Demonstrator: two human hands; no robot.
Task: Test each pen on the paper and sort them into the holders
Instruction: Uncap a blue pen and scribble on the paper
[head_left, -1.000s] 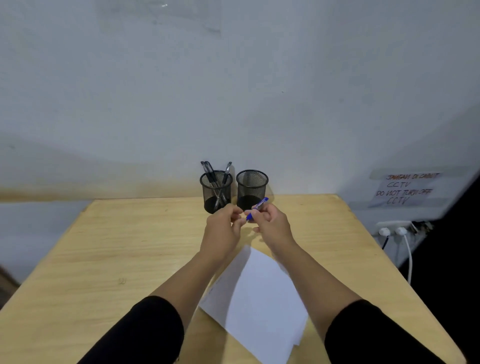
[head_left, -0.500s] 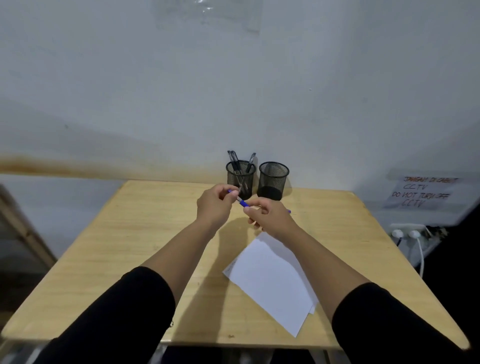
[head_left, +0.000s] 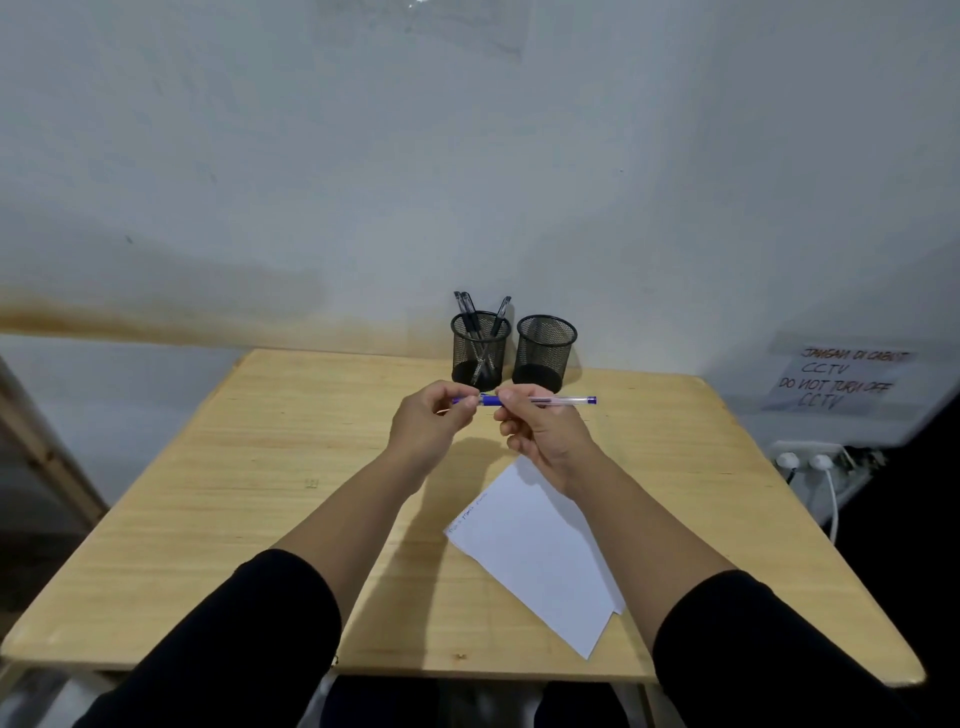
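Note:
A clear pen with blue ends (head_left: 558, 400) is held level above the wooden table (head_left: 270, 467). My right hand (head_left: 545, 439) grips its barrel near the blue grip. My left hand (head_left: 428, 426) pinches the blue cap end on the left. Behind my hands stand two black mesh holders: the left holder (head_left: 480, 349) contains several dark pens, and the right holder (head_left: 545, 349) looks empty. White paper (head_left: 540, 556) lies on the table under my right forearm, with faint scribbles along its left edge.
A stained white wall rises right behind the holders. At the right hang a taped handwritten note (head_left: 841, 379) and a wall socket (head_left: 805, 457) with two white plugs and cables. A wooden frame (head_left: 47, 457) stands off the table's left side.
The pen has swung from pointing up and to the right to lying level. My left hand has taken hold of its left end. The camera view has shifted.

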